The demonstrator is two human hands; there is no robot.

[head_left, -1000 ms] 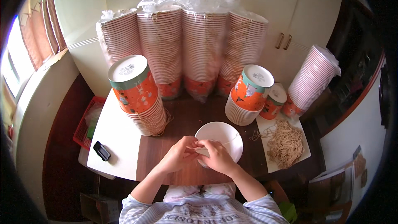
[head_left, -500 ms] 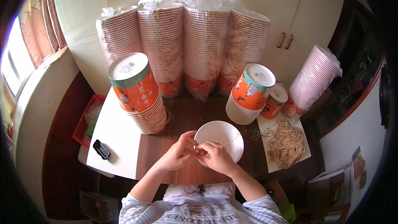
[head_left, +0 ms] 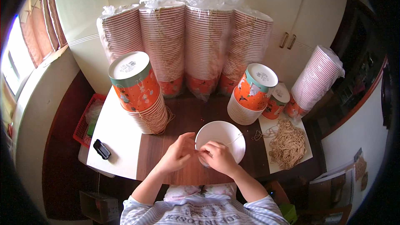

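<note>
A white-lined paper bucket (head_left: pixel 227 129) stands at the table's front, its open mouth tilted toward me. My right hand (head_left: pixel 218 157) is closed at its near left rim, fingers bent in a pinch. A thin beige cord (head_left: pixel 236 138) crosses the bucket's mouth from the right rim down to those fingers. My left hand (head_left: pixel 178 155) is just left of the bucket, index finger raised along the rim. Its lower fingertips meet the right hand's; whatever they pinch is too small to make out. The bucket's near wall is mostly behind my hands.
A heap of beige cords (head_left: pixel 288 145) lies right. Upside-down orange-and-green bucket stacks stand left (head_left: pixel 139 93) and right (head_left: pixel 251 96). Tall plastic-wrapped stacks (head_left: pixel 162 43) line the back; another wrapped stack (head_left: pixel 314 79) leans far right. A black case (head_left: pixel 101 149) lies left.
The left hand's raised fingers have drawn slightly up and away from the right hand's. The right hand stays at the rim, and more of the cord shows across the bucket's mouth.
</note>
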